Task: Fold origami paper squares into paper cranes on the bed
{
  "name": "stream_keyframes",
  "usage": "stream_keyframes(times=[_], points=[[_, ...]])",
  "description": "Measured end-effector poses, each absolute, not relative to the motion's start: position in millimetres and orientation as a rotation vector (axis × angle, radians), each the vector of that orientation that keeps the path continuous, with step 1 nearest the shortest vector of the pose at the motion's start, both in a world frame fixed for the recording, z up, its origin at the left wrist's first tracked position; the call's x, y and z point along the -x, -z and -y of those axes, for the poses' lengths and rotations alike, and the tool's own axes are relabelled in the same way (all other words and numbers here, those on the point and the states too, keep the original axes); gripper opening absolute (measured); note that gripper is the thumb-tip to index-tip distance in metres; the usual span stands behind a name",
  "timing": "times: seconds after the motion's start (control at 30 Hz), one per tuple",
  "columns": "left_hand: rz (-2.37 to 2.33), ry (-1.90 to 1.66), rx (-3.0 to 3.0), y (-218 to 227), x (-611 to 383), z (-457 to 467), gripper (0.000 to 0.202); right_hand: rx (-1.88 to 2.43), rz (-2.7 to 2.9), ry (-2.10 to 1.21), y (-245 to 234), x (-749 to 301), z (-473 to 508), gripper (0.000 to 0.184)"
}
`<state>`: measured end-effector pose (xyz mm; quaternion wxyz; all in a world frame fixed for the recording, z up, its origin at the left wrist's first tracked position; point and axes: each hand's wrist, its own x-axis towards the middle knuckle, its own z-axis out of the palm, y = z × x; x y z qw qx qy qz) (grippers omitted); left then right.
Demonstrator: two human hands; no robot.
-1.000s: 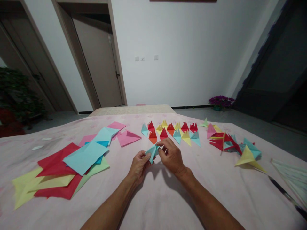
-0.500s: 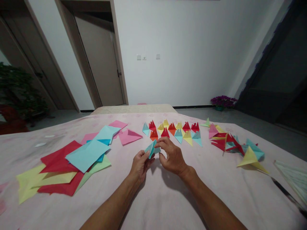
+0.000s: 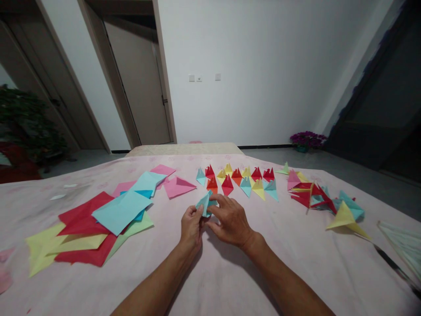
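Note:
A small light-blue folded paper (image 3: pixel 204 203) is held up over the middle of the table. My left hand (image 3: pixel 191 226) pinches its lower left side between thumb and fingers. From the right, my right hand (image 3: pixel 230 219) has its fingers bent against the paper's right side, partly hiding it. Just beyond the hands stand several small folded paper birds (image 3: pixel 227 185) in rows, in red, orange, yellow and light blue.
On the left lies a spread pile of coloured paper sheets (image 3: pixel 121 213), with pink sheets (image 3: pixel 179 187) behind it. To the right are a heap of folded papers (image 3: pixel 312 196), a yellow folded piece (image 3: pixel 344 219), a dark pen-like stick (image 3: pixel 390 262) and a pale striped item (image 3: pixel 403 243).
My right hand has moved slightly left and down, its fingers now closer against the light-blue paper. The paper is turned a little. The whole view has shifted slightly.

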<state>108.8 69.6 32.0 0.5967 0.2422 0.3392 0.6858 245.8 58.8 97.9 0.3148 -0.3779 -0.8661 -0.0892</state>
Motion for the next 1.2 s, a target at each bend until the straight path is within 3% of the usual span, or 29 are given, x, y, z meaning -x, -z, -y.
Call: stream_keyframes(times=[0.2,0.53,0.67,0.9,1.2], points=[[-0.728,-1.622,-0.544,-34,-111,-69,0.039,0.993,2.206,0.160,-91,-247,-65,0.007],[-0.715,-1.240,-0.654,-43,-95,-74,0.042,0.837,2.167,-0.097,-85,-262,-76,0.018],[-0.715,-1.390,-0.585,-42,-97,-76,0.041,0.818,2.120,-0.210,-80,-261,-79,0.003],[-0.719,-1.556,-0.561,-37,-107,-73,0.036,1.015,1.997,-0.161,-77,-251,-77,0.019],[-0.930,-1.557,-0.846,-43,-99,-75,0.033,0.962,2.102,-0.241,-86,-263,-80,0.009]])
